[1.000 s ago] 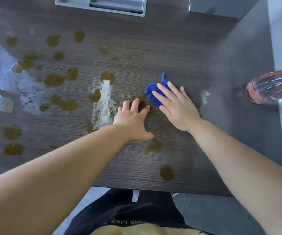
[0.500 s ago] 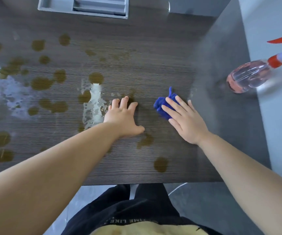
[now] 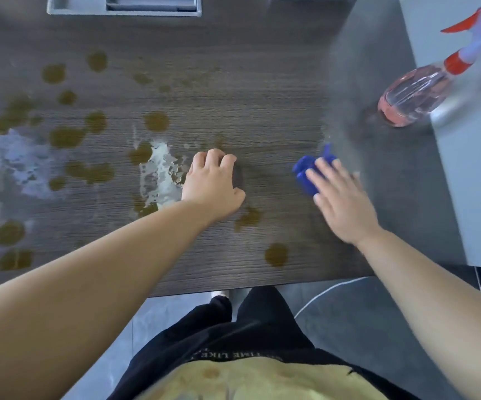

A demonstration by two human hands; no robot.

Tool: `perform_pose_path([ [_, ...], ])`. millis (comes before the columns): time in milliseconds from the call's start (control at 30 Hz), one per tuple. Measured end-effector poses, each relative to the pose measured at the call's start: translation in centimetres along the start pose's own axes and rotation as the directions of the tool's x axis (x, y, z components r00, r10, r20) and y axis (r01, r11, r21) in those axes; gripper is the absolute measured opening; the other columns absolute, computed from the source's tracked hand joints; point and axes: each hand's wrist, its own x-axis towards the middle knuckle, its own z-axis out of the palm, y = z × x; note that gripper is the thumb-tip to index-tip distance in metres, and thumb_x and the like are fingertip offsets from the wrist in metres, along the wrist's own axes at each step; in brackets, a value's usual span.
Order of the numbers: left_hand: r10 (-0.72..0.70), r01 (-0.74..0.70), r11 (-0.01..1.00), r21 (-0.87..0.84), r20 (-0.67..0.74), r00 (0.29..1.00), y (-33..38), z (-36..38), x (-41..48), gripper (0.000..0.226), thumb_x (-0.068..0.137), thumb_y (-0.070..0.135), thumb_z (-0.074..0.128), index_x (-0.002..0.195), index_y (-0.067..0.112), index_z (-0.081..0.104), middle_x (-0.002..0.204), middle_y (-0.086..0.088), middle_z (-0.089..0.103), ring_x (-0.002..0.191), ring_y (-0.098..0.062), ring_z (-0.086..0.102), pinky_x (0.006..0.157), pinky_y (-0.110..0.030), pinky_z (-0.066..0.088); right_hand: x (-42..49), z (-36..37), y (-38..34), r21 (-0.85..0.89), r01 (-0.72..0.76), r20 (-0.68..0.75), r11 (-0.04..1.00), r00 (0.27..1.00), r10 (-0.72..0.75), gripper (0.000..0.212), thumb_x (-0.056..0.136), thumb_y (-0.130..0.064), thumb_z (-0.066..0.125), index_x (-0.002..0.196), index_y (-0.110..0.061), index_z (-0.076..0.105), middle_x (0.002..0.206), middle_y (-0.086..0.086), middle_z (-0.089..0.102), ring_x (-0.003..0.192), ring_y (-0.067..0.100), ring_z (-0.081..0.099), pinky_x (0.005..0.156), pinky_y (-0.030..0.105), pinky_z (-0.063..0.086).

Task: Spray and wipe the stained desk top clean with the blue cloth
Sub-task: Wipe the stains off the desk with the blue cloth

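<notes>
The right hand (image 3: 341, 202) lies palm down at centre right of the frame, fingers (image 3: 324, 171) spread and flat, pressing the blue cloth (image 3: 305, 171) against the desk top (image 3: 262, 111). The cloth is bunched into a small wad and shows mostly beyond and to the left of the fingertips, with a little tip sticking up toward the top of the frame. The hand is slightly blurred.

The left hand (image 3: 213, 186) rests on the wood at the centre of the frame, well apart from the cloth, its fingers curled under so the knuckles point toward the top edge; it holds nothing that can be seen. Just to its left sits a whitish foamy patch (image 3: 158, 174) of wet spray.

Olive-brown stains (image 3: 66, 137) are scattered over the left half of the desk, with a few more lower down, one just below the left hand (image 3: 249, 217) and one near the front edge (image 3: 276, 254). A glare of wet sheen (image 3: 5, 163) covers the far left edge of the frame.

In the upper right, a spray bottle (image 3: 406, 96) of pink liquid with a red collar and trigger stands on the desk beside a grey side panel (image 3: 470, 183). A grey tray (image 3: 123, 8) lies at the top edge. At the bottom, the person's dark and yellow clothing (image 3: 248, 356) fills the frame.
</notes>
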Motion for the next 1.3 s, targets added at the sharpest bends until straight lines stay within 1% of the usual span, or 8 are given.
perform_pose_path([
  [100, 0.003, -0.004, 1.0, 0.028, 0.02, 1.0, -0.3, 0.5, -1.2, 0.059, 0.086, 0.03, 0.05, 0.141, 0.019, 0.033, 0.141, -0.004, 0.031, 0.131, -0.03, 0.022, 0.102, -0.039, 0.035, 1.8, 0.1, -0.5, 0.095, -0.431, -0.054, 0.897, 0.898, 0.437, 0.05, 0.1, -0.032, 0.031, 0.148, -0.021, 0.027, 0.158, 0.004, 0.016, 0.144, 0.031, 0.012, 0.113, 0.055, 0.015],
  [167, 0.005, -0.005, 1.0, 0.017, 0.023, 1.0, -0.4, 1.1, -2.3, 0.057, 0.086, 0.029, 0.05, 0.141, 0.02, 0.034, 0.142, -0.004, 0.031, 0.13, -0.03, 0.023, 0.103, -0.04, 0.035, 2.8, 0.2, -3.4, 0.108, -0.507, -0.072, 0.855, 0.854, 0.515, 0.052, 0.1, -0.03, 0.035, 0.149, -0.02, 0.024, 0.158, 0.005, 0.014, 0.144, 0.033, 0.011, 0.114, 0.053, 0.012],
  [333, 0.032, -0.033, 0.999, 0.019, 0.02, 0.999, -0.5, 2.7, -5.2, 0.055, 0.087, 0.03, 0.052, 0.14, 0.022, 0.038, 0.14, -0.003, 0.036, 0.13, -0.029, 0.025, 0.105, -0.042, 0.035, -1.9, 1.1, -3.1, -0.008, 0.172, 0.015, 0.985, 0.985, -0.172, 0.049, 0.096, -0.033, 0.029, 0.141, -0.019, 0.041, 0.151, 0.006, 0.035, 0.138, 0.033, 0.029, 0.107, 0.057, 0.027],
  [567, -0.033, 0.032, 0.993, 0.113, 0.006, 0.999, -0.2, 4.7, -9.4, 0.082, 0.077, 0.061, 0.059, 0.143, 0.022, 0.031, 0.146, -0.002, 0.025, 0.134, -0.028, 0.018, 0.109, -0.043, 0.027, -5.8, 1.5, -1.5, 0.051, -0.302, -0.073, 0.952, 0.949, 0.305, 0.049, 0.099, -0.027, 0.038, 0.146, -0.017, 0.033, 0.155, 0.009, 0.025, 0.142, 0.037, 0.019, 0.112, 0.056, 0.018],
  [800, -0.134, 0.133, 0.988, 0.083, -0.002, 0.991, -0.3, 6.1, -11.1, 0.095, 0.069, 0.069, 0.063, 0.144, 0.022, 0.028, 0.148, -0.004, 0.023, 0.136, -0.028, 0.016, 0.111, -0.042, 0.024, -3.5, 1.4, -5.4, 0.013, 0.201, 0.069, 0.98, 0.977, -0.201, 0.052, 0.095, -0.033, 0.024, 0.142, -0.019, 0.04, 0.152, 0.006, 0.033, 0.139, 0.035, 0.028, 0.108, 0.056, 0.027],
  [1000, -0.127, 0.116, 0.985, 0.125, 0.084, 0.988, -0.7, 6.3, -11.3, 0.11, 0.064, 0.073, 0.063, 0.148, 0.022, 0.014, 0.152, -0.004, 0.011, 0.139, -0.029, 0.006, 0.114, -0.045, 0.016, -9.3, 1.9, -1.9, -0.005, 0.06, -0.036, 0.998, 0.998, -0.06, 0.051, 0.096, -0.032, 0.026, 0.142, -0.016, 0.039, 0.152, 0.009, 0.032, 0.138, 0.038, 0.028, 0.106, 0.06, 0.029],
  [1200, -0.105, 0.081, 0.983, 0.163, 0.147, 0.983, -0.7, 5.7, -11.0, 0.112, 0.065, 0.07, 0.064, 0.149, 0.021, 0.009, 0.154, -0.005, 0.008, 0.139, -0.031, 0.005, 0.114, -0.044, 0.016, -5.8, 2.2, -9.1, -0.02, 0.347, 0.029, 0.938, 0.938, -0.346, 0.05, 0.093, -0.033, 0.031, 0.14, -0.023, 0.043, 0.15, 0.004, 0.037, 0.136, 0.034, 0.035, 0.105, 0.058, 0.03],
  [1300, -0.08, 0.052, 0.987, 0.15, 0.181, 0.98, -1.2, 5.2, -11.0, 0.109, 0.068, 0.068, 0.064, 0.15, 0.022, 0.008, 0.154, -0.004, 0.007, 0.139, -0.03, 0.006, 0.114, -0.043, 0.018, -3.0, 1.7, -8.5, -0.003, 0.209, 0.048, 0.978, 0.977, -0.209, 0.054, 0.092, -0.037, 0.024, 0.142, -0.024, 0.041, 0.153, 0.001, 0.032, 0.139, 0.032, 0.029, 0.105, 0.059, 0.028],
])
